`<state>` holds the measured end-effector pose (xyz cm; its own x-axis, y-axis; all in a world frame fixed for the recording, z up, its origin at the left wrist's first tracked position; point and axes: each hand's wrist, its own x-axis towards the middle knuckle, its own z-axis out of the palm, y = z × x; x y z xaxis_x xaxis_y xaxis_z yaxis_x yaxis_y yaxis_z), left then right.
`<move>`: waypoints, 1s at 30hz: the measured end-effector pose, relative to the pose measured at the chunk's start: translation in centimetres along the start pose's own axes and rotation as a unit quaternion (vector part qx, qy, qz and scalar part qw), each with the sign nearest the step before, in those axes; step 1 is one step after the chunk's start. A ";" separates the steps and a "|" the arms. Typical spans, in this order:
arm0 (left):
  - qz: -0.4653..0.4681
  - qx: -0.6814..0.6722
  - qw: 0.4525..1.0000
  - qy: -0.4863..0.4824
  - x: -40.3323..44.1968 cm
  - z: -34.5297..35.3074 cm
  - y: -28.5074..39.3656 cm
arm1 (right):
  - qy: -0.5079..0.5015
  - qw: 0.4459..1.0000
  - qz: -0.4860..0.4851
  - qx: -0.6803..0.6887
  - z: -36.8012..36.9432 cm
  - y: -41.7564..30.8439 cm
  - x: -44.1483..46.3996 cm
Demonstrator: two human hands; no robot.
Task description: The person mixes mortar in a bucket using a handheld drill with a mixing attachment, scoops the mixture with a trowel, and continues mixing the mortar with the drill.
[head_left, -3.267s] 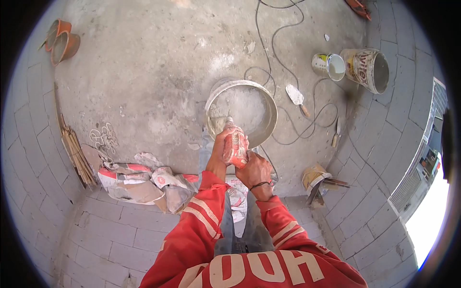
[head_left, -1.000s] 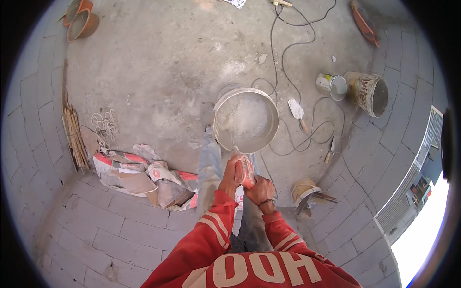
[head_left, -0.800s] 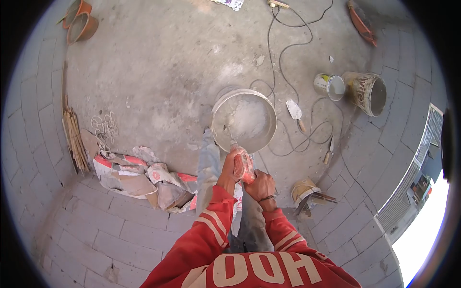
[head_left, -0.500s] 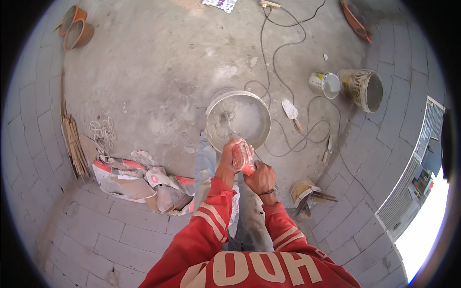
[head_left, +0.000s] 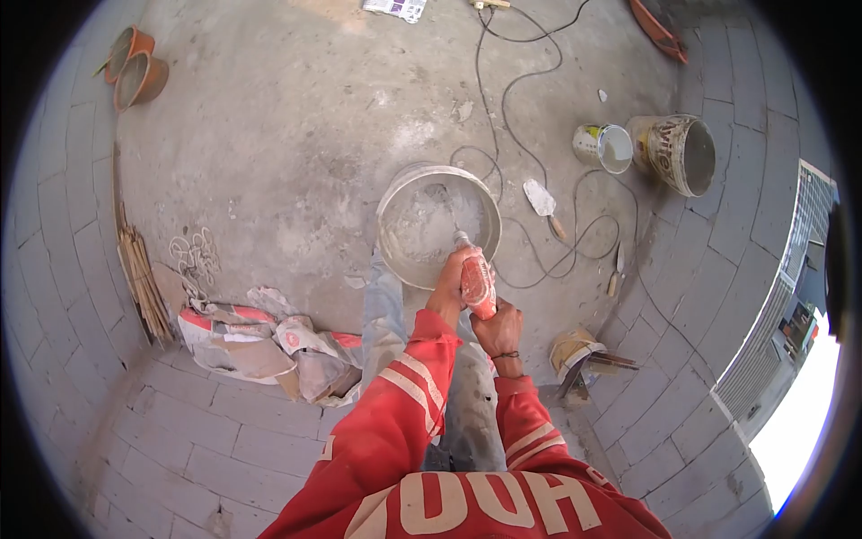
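Note:
Both of my hands are wrapped round a red power drill (head_left: 479, 287) with a mixing shaft, dusted with pale powder. My left hand (head_left: 449, 280) grips its front part, near the bucket's rim. At the rear end, my right hand (head_left: 499, 329) is closed on the tool, partly hidden by it. The shaft reaches down into a round bucket (head_left: 387, 242) between my feet. Inside lies a grey, partly powdery mix (head_left: 422, 220), and the shaft's lower end is sunk in it near the far side.
A trowel (head_left: 540, 198) and a winding cable (head_left: 508, 108) lie on the concrete floor to the right. Beyond stand a small pail (head_left: 588, 144) and a larger bucket (head_left: 651, 144). Torn cement bags (head_left: 238, 346) and wooden sticks (head_left: 142, 283) are at left, beside block walls.
The drill and both hands have shifted to the right over the bucket. The shaft has swung from the bucket's left side towards its middle and far side.

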<state>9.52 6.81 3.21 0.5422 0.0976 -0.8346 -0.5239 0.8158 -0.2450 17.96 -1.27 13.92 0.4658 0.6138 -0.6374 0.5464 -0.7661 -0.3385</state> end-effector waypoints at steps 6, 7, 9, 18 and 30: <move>-0.023 0.026 0.999 0.032 0.2 -1.3 -2.8 | 0.021 1.000 0.013 0.004 0.9 2.2 -2.1; -0.029 0.030 0.999 0.024 0.2 -1.8 -3.1 | 0.021 1.000 0.017 0.003 1.2 2.6 -2.5; -0.036 0.032 0.999 0.013 0.1 -2.9 -3.9 | 0.026 0.999 0.020 0.000 1.6 3.2 -3.5; -0.073 -0.003 0.996 0.047 -0.6 -5.5 -6.8 | -0.020 0.998 0.052 -0.034 1.9 5.3 -5.8; -0.009 -0.024 0.994 0.104 -4.5 -9.2 -3.6 | -0.100 0.994 0.038 -0.028 4.3 2.2 -6.9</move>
<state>2.93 -1.82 3.25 0.4065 -0.0420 -0.9127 -0.5478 0.7883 -0.2803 12.94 -7.98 14.58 0.3628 0.5010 -0.7857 0.5551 -0.7934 -0.2497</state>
